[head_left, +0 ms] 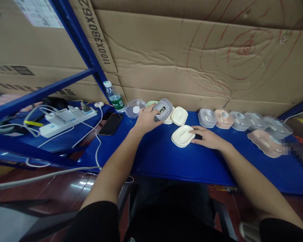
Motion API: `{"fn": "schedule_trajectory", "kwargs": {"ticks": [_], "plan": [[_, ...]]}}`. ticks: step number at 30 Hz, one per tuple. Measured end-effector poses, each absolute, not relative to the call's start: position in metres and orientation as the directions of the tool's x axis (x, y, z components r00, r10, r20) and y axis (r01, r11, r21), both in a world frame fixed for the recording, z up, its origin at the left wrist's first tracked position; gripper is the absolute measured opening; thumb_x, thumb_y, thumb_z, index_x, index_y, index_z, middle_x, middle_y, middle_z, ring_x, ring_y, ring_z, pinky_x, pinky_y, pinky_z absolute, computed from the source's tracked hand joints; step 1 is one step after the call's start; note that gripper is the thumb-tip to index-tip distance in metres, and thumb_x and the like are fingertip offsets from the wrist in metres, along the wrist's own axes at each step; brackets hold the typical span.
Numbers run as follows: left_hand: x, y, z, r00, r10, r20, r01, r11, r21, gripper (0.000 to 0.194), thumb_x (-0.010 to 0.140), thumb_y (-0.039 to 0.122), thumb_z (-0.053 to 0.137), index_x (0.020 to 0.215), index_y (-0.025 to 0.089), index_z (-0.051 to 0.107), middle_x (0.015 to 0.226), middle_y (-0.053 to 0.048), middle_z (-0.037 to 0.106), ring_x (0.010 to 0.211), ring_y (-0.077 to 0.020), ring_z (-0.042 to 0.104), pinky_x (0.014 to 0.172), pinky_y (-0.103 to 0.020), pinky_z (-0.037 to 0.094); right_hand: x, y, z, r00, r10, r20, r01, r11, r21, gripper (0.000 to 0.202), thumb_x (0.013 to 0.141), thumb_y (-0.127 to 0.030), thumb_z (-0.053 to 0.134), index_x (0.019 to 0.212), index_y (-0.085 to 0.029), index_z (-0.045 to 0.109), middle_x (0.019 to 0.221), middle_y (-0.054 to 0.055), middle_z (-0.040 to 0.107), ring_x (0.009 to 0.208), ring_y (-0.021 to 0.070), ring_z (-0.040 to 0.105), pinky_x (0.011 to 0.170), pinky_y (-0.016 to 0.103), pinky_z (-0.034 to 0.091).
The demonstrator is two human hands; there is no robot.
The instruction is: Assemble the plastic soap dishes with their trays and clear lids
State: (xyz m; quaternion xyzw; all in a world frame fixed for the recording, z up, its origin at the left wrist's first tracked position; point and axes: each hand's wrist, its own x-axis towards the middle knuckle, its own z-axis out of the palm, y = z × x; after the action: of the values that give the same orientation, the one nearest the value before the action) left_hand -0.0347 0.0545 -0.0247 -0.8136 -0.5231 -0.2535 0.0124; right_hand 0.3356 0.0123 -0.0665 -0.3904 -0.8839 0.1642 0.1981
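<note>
Creased brown cardboard [154, 50] walled the back of your smooth blue tabletop [151, 158]. Toward the right, a row of rounded, glossy containers [224, 118] stood below it. Your left hand [146, 119] gripped a grey, slotted plastic piece [168, 105] near the back, left of centre; your right hand [208, 137] pinched the rim of a matte cream lid [183, 136] near the middle, just in front of another cream piece [179, 116].
</note>
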Motion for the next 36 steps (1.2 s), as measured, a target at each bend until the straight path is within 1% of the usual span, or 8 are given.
{"fn": "schedule_trajectory", "kwargs": {"ticks": [8,16,19,23,26,30,33,36], "plan": [[-0.034,0.068,-0.037,0.029,0.850,0.526,0.864,-0.286,0.414,0.036,0.085,0.042,0.085,0.111,0.023,0.068,0.166,-0.019,0.050,0.152,-0.0414,0.049,0.125,-0.062,0.033,0.335,0.013,-0.066,-0.614,0.754,0.233,0.624,0.645,-0.441,0.048,0.096,-0.054,0.075,0.138,-0.030,0.075,0.149,0.012,0.068,0.135,0.0371,0.067,0.117,0.064,0.054],[-0.042,0.069,-0.032,-0.131,0.754,0.644,0.779,-0.323,0.538,0.024,0.091,0.045,0.072,0.101,0.024,0.064,0.142,-0.014,0.069,0.141,-0.0326,0.060,0.117,-0.050,0.045,0.337,0.014,-0.071,-0.608,0.758,0.238,0.632,0.643,-0.433,0.049,0.097,-0.052,0.075,0.140,-0.030,0.073,0.151,0.012,0.067,0.135,0.0352,0.068,0.117,0.060,0.054],[-0.041,0.063,-0.028,-0.119,0.744,0.658,0.676,-0.425,0.602,0.037,0.094,0.060,0.061,0.086,0.025,0.056,0.123,-0.012,0.077,0.121,-0.0299,0.071,0.104,-0.044,0.053,0.332,0.009,-0.064,-0.612,0.756,0.230,0.662,0.650,-0.373,0.050,0.097,-0.055,0.073,0.139,-0.027,0.074,0.146,0.015,0.068,0.130,0.0362,0.070,0.112,0.058,0.057],[-0.026,0.044,-0.019,0.017,0.738,0.675,0.486,-0.596,0.640,0.066,0.091,0.089,0.039,0.074,0.025,0.047,0.104,-0.014,0.080,0.108,-0.0308,0.074,0.090,-0.043,0.057,0.314,-0.003,-0.054,-0.611,0.764,0.206,0.723,0.645,-0.245,0.052,0.093,-0.063,0.077,0.129,-0.024,0.079,0.116,0.015,0.078,0.109,0.0372,0.076,0.095,0.053,0.062],[-0.009,0.025,-0.013,0.177,0.789,0.588,0.343,-0.609,0.715,0.072,0.091,0.092,0.037,0.070,0.024,0.049,0.087,-0.012,0.078,0.091,-0.0276,0.074,0.079,-0.040,0.057,0.304,-0.009,-0.052,-0.591,0.784,0.190,0.731,0.620,-0.284,0.051,0.092,-0.067,0.076,0.122,-0.026,0.079,0.101,0.010,0.080,0.093,0.0316,0.077,0.081,0.044,0.061],[0.010,0.009,-0.013,0.377,0.871,0.316,0.307,-0.439,0.844,0.071,0.096,0.087,0.038,0.070,0.023,0.057,0.062,-0.005,0.067,0.060,-0.0193,0.064,0.060,-0.034,0.051,0.308,-0.009,-0.050,-0.422,0.869,0.258,0.745,0.494,-0.448,0.068,0.082,-0.076,0.080,0.126,-0.025,0.074,0.081,0.003,0.075,0.069,0.0240,0.071,0.064,0.037,0.055],[0.018,0.005,-0.017,0.465,0.876,0.132,0.319,-0.305,0.897,0.069,0.098,0.084,0.037,0.072,0.023,0.056,0.053,-0.003,0.061,0.051,-0.0186,0.063,0.052,-0.032,0.047,0.316,-0.006,-0.047,-0.264,0.872,0.413,0.692,0.469,-0.549,0.079,0.078,-0.079,0.082,0.133,-0.024,0.067,0.093,0.007,0.076,0.075,0.0259,0.070,0.067,0.040,0.058],[0.018,0.004,-0.016,0.538,0.843,0.013,0.340,-0.231,0.912,0.068,0.101,0.082,0.032,0.083,0.023,0.061,0.055,-0.003,0.063,0.050,-0.0192,0.068,0.050,-0.031,0.047,0.320,-0.004,-0.047,-0.241,0.843,0.481,0.573,0.523,-0.631,0.068,0.088,-0.079,0.071,0.127,-0.024,0.068,0.104,0.009,0.077,0.087,0.0278,0.073,0.079,0.044,0.061]]}}
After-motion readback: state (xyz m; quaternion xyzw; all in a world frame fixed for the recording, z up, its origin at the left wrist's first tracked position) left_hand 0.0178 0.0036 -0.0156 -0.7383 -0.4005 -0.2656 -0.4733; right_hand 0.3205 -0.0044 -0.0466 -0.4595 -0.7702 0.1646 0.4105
